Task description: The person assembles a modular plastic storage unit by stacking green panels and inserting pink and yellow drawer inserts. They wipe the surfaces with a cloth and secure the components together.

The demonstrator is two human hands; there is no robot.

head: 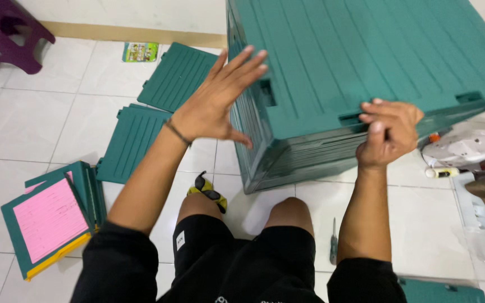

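Observation:
A large dark green ribbed plastic cabinet (pixel 366 62) lies tilted on the white tiled floor in front of my knees. My right hand (pixel 387 133) grips its near lower edge, fingers curled over the rim. My left hand (pixel 217 101) is open, fingers spread, held flat against or just beside the cabinet's left side; contact is unclear. A thin band circles my left wrist.
Two green ribbed panels (pixel 178 76) (pixel 133 140) lie on the floor to the left. Stacked green parts with a pink sheet (pixel 49 219) sit at lower left. A screwdriver (pixel 333 244) lies by my right knee. A purple stool (pixel 7 31) stands far left; bags and clutter (pixel 467 148) lie right.

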